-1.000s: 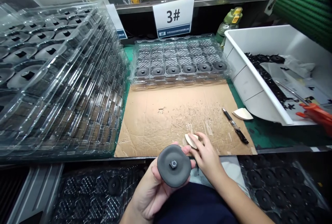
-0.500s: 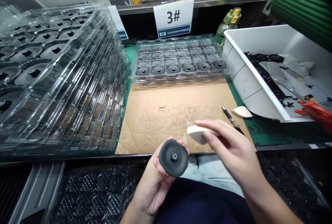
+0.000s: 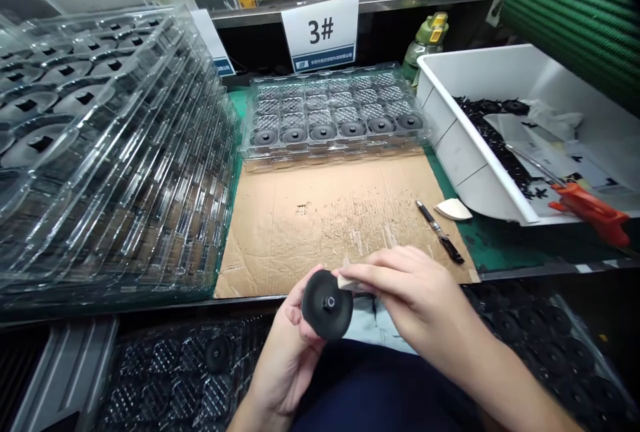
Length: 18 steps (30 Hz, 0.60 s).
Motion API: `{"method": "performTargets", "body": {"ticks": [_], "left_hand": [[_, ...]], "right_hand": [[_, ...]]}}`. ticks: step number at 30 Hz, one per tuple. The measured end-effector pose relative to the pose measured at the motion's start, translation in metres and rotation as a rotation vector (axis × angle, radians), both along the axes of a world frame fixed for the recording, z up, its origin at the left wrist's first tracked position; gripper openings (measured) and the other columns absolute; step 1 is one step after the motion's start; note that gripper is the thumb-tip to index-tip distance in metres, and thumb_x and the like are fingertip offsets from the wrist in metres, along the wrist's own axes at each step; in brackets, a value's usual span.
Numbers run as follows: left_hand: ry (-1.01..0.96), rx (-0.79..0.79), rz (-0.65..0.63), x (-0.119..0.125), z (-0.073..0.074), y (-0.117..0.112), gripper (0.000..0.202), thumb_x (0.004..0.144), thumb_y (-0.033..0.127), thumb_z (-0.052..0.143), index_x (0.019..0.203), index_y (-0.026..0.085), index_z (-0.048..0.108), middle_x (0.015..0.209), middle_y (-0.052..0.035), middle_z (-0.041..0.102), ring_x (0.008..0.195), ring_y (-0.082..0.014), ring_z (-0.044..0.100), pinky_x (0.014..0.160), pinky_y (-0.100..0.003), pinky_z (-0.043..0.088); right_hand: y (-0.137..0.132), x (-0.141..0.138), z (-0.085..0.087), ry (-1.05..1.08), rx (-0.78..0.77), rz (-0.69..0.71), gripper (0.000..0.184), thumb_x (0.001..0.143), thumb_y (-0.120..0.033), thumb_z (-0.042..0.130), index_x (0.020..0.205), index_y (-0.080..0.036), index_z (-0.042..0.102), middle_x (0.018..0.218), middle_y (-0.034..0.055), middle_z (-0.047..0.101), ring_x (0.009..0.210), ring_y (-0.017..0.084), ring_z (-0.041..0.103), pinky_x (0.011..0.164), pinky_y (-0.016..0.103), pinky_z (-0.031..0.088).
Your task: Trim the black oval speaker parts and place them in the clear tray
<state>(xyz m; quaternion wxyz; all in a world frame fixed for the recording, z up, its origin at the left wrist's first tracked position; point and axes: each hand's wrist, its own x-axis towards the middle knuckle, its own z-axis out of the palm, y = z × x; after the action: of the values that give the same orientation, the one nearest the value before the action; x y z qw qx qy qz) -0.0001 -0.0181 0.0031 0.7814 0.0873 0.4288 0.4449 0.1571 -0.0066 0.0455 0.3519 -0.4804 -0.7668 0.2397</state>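
In my left hand (image 3: 293, 345) is a round black disc (image 3: 320, 322) with a short stem at its centre, its face turned up toward me. My right hand (image 3: 415, 292) pinches a pale wedge-shaped sponge (image 3: 349, 280) and presses it against the disc's upper right rim. Fingers hide most of the sponge. A similar pale wedge (image 3: 454, 209) lies at the right edge of the cardboard sheet (image 3: 280, 232). Beside it rests a black-handled craft knife or pen (image 3: 440, 231).
Stacked clear trays (image 3: 165, 172) of black discs rise on the left. Behind the cardboard sits another clear tray (image 3: 340, 99), its front row filled with discs. At right, a white bin (image 3: 480, 179) holds black scraps and orange-handled pliers (image 3: 590, 209). More trays (image 3: 170, 372) lie below the bench edge.
My right hand has moved left and down, bringing the sponge from above onto the disc's rim. The disc is tilted a little more. The whole view has shifted slightly.
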Motion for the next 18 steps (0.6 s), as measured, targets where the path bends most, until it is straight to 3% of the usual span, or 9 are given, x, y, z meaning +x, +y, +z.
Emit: {"method": "performTargets", "body": {"ticks": [3,5,9,13,15,18], "left_hand": [[-0.049,0.027,-0.023,0.001,-0.003,0.0,0.053,0.055,0.031,0.084,0.105,0.024,0.067,0.105,-0.0028,0.068,0.098,-0.0186,0.062,0.084,-0.024,0.049],[-0.034,0.063,-0.008,0.001,-0.004,0.002,0.055,0.056,0.035,0.082,0.107,0.025,0.066,0.104,-0.0024,0.068,0.101,-0.0196,0.061,0.087,-0.024,0.048],[0.015,0.092,0.032,-0.001,0.002,0.004,0.061,0.055,0.037,0.082,0.111,0.026,0.062,0.115,-0.0043,0.065,0.105,-0.0232,0.06,0.089,-0.03,0.049],[0.008,0.075,0.029,-0.003,0.005,0.002,0.052,0.064,0.038,0.076,0.113,0.026,0.061,0.121,-0.0056,0.063,0.108,-0.0234,0.06,0.093,-0.031,0.047],[-0.015,0.077,0.026,-0.002,0.004,0.001,0.052,0.063,0.037,0.077,0.112,0.026,0.062,0.12,-0.0055,0.064,0.108,-0.0235,0.06,0.091,-0.03,0.048],[-0.047,0.092,0.025,0.0,0.0,0.003,0.056,0.058,0.035,0.081,0.11,0.026,0.063,0.118,-0.0048,0.065,0.105,-0.0233,0.062,0.09,-0.03,0.049]], "right_hand": [[0.002,-0.001,0.0,0.123,0.072,0.037,0.032,0.089,-0.005,0.042,0.105,-0.019,0.065,0.091,0.0033,0.069,0.076,0.016,0.057,0.066,0.03,0.043],[0.007,0.0,-0.008,0.265,-0.003,0.022,0.028,0.09,-0.009,0.044,0.102,-0.02,0.066,0.09,0.0022,0.069,0.078,0.015,0.06,0.068,0.028,0.046],[0.021,0.015,-0.055,0.317,-0.302,-0.183,0.019,0.089,-0.024,0.05,0.096,-0.021,0.068,0.092,0.0037,0.07,0.083,0.017,0.064,0.067,0.028,0.05],[0.017,0.026,-0.106,0.241,-0.32,-0.242,0.02,0.085,-0.024,0.053,0.094,-0.02,0.071,0.085,0.0056,0.07,0.081,0.02,0.063,0.07,0.033,0.049],[0.013,0.025,-0.108,0.215,-0.333,-0.243,0.018,0.083,-0.024,0.055,0.091,-0.02,0.072,0.077,0.0043,0.069,0.073,0.02,0.062,0.066,0.032,0.049],[0.008,0.017,-0.076,0.231,-0.321,-0.292,0.021,0.088,-0.027,0.052,0.099,-0.022,0.069,0.087,0.0047,0.068,0.073,0.017,0.061,0.06,0.028,0.048]]}}
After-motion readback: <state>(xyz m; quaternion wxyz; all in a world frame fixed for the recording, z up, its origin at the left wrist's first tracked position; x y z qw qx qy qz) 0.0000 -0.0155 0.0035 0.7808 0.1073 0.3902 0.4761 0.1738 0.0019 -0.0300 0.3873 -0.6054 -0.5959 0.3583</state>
